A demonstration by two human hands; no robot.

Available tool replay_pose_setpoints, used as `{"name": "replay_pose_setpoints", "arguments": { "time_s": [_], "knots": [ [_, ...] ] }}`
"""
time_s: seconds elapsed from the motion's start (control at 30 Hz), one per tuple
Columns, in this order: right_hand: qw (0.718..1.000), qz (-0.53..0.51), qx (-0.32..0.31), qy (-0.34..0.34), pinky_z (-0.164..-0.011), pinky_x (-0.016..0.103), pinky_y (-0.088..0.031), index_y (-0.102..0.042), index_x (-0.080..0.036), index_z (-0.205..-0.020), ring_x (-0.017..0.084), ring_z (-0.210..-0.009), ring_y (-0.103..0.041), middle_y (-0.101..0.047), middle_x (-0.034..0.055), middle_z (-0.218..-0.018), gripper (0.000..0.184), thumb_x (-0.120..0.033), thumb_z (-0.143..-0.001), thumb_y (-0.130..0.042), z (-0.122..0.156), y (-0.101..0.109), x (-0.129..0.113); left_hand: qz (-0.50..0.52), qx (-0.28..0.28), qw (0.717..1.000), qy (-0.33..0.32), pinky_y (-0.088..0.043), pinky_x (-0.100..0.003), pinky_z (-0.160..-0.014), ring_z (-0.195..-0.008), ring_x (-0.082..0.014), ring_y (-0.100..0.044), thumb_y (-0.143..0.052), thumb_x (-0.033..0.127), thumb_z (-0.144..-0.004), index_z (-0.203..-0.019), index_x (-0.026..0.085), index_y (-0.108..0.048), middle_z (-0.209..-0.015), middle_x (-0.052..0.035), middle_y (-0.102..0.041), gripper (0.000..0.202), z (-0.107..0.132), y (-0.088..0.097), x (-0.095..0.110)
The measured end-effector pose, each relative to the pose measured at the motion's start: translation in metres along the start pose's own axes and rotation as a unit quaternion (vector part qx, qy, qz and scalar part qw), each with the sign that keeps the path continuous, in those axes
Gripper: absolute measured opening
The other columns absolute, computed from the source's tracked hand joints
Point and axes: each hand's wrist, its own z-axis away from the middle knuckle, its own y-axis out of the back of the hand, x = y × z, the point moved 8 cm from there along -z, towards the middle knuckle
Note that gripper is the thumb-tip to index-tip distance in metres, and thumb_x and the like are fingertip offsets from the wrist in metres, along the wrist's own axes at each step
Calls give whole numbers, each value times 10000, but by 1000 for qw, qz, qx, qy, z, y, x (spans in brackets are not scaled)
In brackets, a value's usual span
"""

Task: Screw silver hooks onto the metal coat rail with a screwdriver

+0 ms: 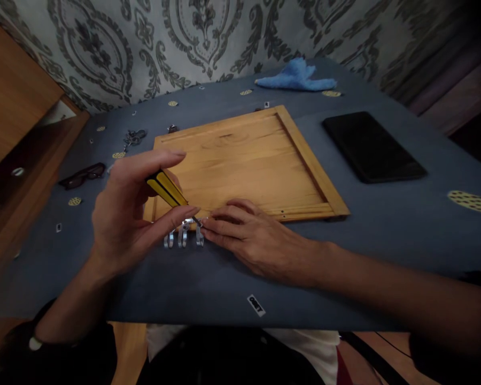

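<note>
A yellow-and-black screwdriver [166, 188] slants down in my left hand [124, 208], its handle among my curled fingers and thumb. Its tip touches or nearly touches a silver metal hook rack [183, 233] at the near edge of a framed wooden board [240, 166]. Several curved hooks hang over that edge toward me. My right hand [260, 243] lies across the board's near edge, fingers bent and pressed together. Its fingertips hold the right end of the rack beside the screwdriver tip. Whether a screw sits under the tip is too small to tell.
A black tablet or phone [372, 147] lies right of the board. Behind it is a blue cloth [299, 76] near the wall. Dark sunglasses [83, 175] and a small metal bunch, perhaps keys [134, 137], are on the left. A wooden cabinet [20, 96] borders the table's left side.
</note>
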Motion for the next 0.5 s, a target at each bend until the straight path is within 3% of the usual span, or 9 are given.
{"name": "replay_pose_setpoints", "arguments": {
  "time_s": [0.23, 0.33, 0.5],
  "knots": [
    [1000, -8, -1, 1, -989, 449, -449, -643, -89, -1271, 267, -1125, -571, -723, 106, -1233, 328, -113, -976, -501, -1, 1, 0, 71, -30, 997, 25, -658, -326, -791, -925, -149, -709, -732, 13, -815, -1371, 378, -561, -1292, -31, -539, 687, -4, -9, 3],
    [1000, -10, 4, 0, -978, 448, -456, -645, -77, -1263, 269, -1114, -575, -723, 106, -1235, 323, -111, -983, -487, -1, 3, -1, 61, -32, 997, 19, -646, -329, -758, -924, -164, -703, -748, 69, -827, -1372, 385, -559, -1232, -35, -554, 657, -3, -9, 2],
    [1000, -2, -3, -4, -999, 445, -445, -644, -98, -1267, 264, -1138, -573, -717, 90, -1254, 320, -118, -986, -493, 0, 1, 0, -2, -1, 1000, 0, -626, -292, -713, -1052, -209, -664, -886, 209, -723, -1328, 398, -602, -1198, -17, -619, 695, -1, -1, 0]
  ]
}}
